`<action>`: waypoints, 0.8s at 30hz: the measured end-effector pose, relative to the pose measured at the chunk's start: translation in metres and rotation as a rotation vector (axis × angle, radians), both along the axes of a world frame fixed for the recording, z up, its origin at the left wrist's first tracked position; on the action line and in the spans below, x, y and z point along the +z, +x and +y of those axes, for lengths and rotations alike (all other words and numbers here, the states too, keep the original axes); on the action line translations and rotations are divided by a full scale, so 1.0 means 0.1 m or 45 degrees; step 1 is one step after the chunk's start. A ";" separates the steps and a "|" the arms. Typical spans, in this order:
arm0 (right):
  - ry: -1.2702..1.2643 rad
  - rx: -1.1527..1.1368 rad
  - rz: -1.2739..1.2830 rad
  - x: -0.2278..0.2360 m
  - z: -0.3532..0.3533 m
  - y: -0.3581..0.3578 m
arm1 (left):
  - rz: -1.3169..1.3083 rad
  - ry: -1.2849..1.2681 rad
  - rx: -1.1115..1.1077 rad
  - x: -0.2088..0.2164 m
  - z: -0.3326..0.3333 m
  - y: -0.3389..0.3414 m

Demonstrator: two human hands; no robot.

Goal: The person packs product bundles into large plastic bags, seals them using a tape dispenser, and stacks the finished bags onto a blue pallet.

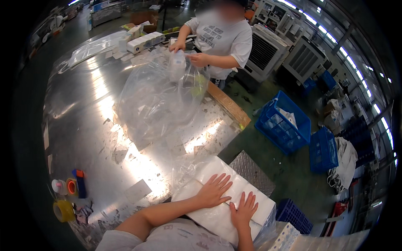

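Note:
My left hand lies flat, fingers spread, on a block of white paper packs at the near edge of the metal table. My right hand rests beside it on the same packs, also with its fingers apart. Around the packs is a clear plastic bag, crumpled at the left and loose at the right end. Across the table a co-worker holds a white pack at the mouth of a large clear bag. The exact kind of paper cannot be told.
The metal table carries paper scraps. Tape rolls lie at its left edge, and white packs at the back. Blue crates stand on the floor at right, near a treadplate surface. A patterned carton-like stack is close to my right arm.

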State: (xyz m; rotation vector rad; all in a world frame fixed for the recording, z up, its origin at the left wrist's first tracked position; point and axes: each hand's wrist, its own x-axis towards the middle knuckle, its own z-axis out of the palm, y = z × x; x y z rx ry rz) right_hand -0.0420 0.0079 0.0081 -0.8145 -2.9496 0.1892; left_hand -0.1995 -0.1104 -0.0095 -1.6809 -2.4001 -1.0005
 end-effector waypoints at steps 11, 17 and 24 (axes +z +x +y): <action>0.021 -0.050 0.051 -0.02 0.01 -0.07 | 0.003 -0.004 -0.025 -0.02 -0.01 0.00; -0.043 -0.058 0.143 0.08 0.03 -0.16 | 0.016 -0.051 -0.002 0.01 -0.02 -0.04; 0.006 -0.091 0.051 -0.04 0.11 -0.13 | 0.047 -0.060 -0.027 0.01 0.04 -0.05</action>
